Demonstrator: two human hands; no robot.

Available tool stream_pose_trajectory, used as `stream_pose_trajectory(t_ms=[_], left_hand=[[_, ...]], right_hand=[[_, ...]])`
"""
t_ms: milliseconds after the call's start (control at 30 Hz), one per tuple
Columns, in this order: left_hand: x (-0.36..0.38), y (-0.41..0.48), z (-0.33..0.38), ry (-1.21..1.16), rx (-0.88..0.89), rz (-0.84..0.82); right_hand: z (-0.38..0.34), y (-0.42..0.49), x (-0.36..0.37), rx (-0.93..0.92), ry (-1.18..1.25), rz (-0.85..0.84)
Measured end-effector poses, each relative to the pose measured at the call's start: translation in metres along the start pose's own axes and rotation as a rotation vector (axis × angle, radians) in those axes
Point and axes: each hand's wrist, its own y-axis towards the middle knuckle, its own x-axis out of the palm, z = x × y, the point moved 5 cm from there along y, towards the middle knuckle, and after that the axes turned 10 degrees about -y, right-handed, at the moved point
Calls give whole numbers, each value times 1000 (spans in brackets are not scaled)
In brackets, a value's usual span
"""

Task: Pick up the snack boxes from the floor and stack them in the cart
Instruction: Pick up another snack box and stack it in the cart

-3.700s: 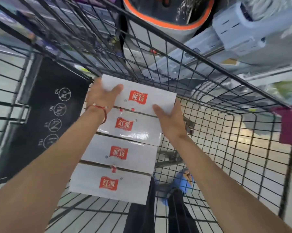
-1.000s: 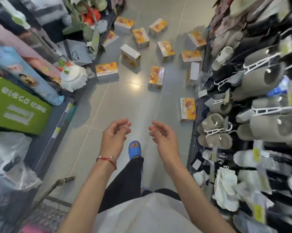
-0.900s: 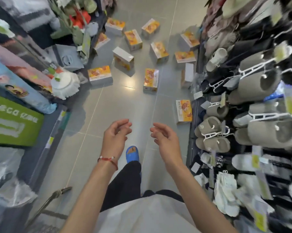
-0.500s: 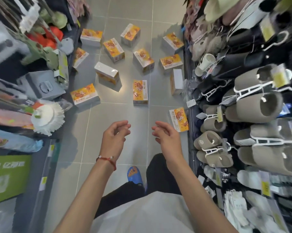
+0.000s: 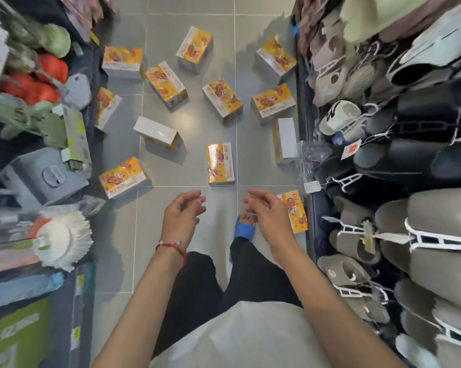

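Note:
Several yellow-and-orange snack boxes lie scattered on the grey tiled floor ahead of me. The nearest ones are a box [image 5: 220, 163] straight ahead, a box [image 5: 122, 177] to the left, and a box [image 5: 295, 211] by the right shelf, partly behind my right hand. My left hand [image 5: 183, 217] and my right hand [image 5: 267, 212] hover in front of me above the floor, fingers loosely curled, holding nothing. The cart is out of view.
A rack of grey and black slippers [image 5: 409, 235] lines the right side of the narrow aisle. On the left stand shelves with a grey box [image 5: 42, 176], a white mop head [image 5: 62, 240] and green packaging. My blue sandal [image 5: 244, 227] stands on the floor between my hands.
I have turned away from the cart, where both hands set white boxes down, and walked up the aisle. The scattered boxes are now closer; my empty hands have kept the same pose.

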Motion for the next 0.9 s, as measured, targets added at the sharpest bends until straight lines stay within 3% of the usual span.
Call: stream_pose_trajectory(t_ms=[233,500,900], left_hand=[[14,121,46,-14,-109,4],[19,268,51,55,-287,-24],[49,391,-37,89,-484,11]], right_hand=[[-57,96,12,103,-80,33],[-63,203,52,221,-158,115],[-16,375,111,240,-474,-60]])
